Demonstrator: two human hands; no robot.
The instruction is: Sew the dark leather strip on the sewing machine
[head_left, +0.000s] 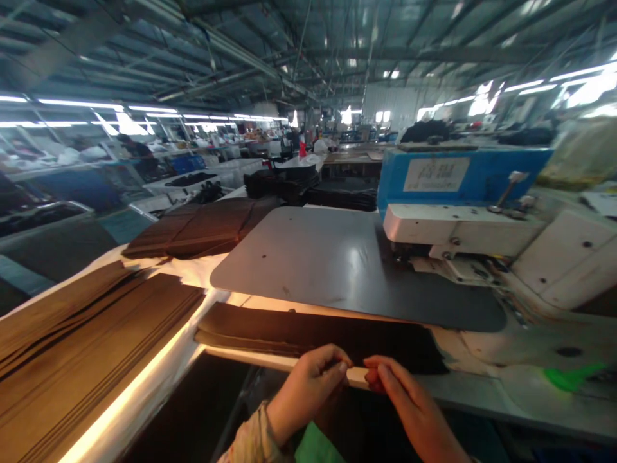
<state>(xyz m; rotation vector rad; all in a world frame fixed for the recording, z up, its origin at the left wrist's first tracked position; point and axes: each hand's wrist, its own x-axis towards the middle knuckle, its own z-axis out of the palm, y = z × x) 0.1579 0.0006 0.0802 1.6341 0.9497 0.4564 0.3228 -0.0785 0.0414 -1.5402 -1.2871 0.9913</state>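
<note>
Here are both hands at the near edge of the table: the left hand (313,376) with fingers curled in toward the thumb, the right hand (402,389) just beside it, fingertips bunched, a small gap between the two! Anything thin pinched there is too small to make out. Right beyond them lies a dark fabric stack (308,329), then the smooth grey metal plate (313,257), running under the white machine head (457,225) and its blue housing (424,177). Brown fabric piles (96,347) spread out on the left!
</note>
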